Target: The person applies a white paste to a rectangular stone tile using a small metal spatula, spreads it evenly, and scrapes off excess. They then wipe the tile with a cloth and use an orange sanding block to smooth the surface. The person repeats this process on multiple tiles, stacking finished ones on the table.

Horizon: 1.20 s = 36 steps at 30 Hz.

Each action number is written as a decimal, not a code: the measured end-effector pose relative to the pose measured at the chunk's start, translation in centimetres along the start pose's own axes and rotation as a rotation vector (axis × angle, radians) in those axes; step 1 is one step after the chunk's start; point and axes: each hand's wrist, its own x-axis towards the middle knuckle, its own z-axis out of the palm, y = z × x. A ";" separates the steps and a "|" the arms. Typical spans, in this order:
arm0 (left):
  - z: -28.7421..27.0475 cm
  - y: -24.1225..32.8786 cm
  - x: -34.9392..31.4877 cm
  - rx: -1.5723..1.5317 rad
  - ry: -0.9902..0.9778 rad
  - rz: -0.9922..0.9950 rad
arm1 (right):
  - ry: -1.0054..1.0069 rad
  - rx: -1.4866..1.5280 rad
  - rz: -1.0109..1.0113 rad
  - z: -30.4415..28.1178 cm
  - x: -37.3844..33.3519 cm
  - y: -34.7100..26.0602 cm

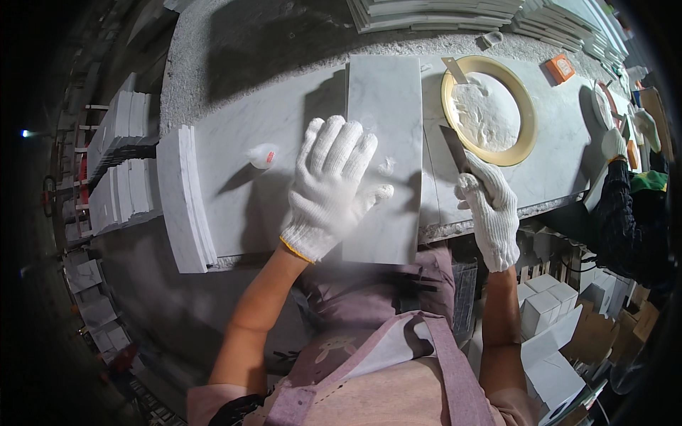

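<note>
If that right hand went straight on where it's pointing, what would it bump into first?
Probably the near rim of the pale yellow bowl of white powdery stuff, just ahead of the gloved right hand. Depth is unclear, so it might pass above instead.

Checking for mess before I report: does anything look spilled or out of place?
A small whitish blob on the pale slab, beside the left hand, looks odd against the otherwise smooth surface; I can't tell what it is.

Slab [387,92] and bowl [528,106] of white powder [491,117] on a desk [565,124].
Left grip [330,170], gloved, spread over the slab's left edge; right grip [491,206], gloved, holding a blade [452,146] beside the bowl.
</note>
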 end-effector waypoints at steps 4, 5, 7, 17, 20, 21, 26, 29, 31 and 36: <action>-0.1 0.8 0.3 -0.112 -0.004 0.265 | -0.108 -0.098 -0.082 0.0 0.4 -0.4; -0.2 0.8 0.4 -0.080 -0.025 0.164 | -0.127 -0.152 -0.086 0.0 0.5 -0.7; -0.4 0.8 0.4 -0.019 -0.024 0.003 | -0.162 -0.245 -0.106 -0.1 0.7 -1.5; -1.1 2.4 -0.4 -0.098 -0.077 0.130 | -0.232 -0.561 -0.382 2.8 2.9 -3.5; -2.4 4.8 -2.0 -0.356 -0.145 0.266 | -0.294 -0.620 -0.413 3.3 3.0 -3.8; -2.5 5.4 -2.7 -0.456 -0.152 0.321 | -0.307 -0.643 -0.412 3.4 3.1 -3.9; -0.7 4.5 -5.2 -0.458 0.100 0.094 | -0.324 -0.814 -0.445 3.6 3.0 -4.1; 0.3 3.8 -6.4 -0.474 0.200 0.136 | -0.310 -0.816 -0.528 3.9 3.1 -3.7; 0.6 3.6 -6.9 -0.483 0.213 0.141 | -0.311 -0.827 -0.515 4.2 3.3 -3.2; 1.3 3.5 -7.4 -0.547 0.164 0.115 | -0.337 -0.767 -0.514 4.8 3.6 -2.8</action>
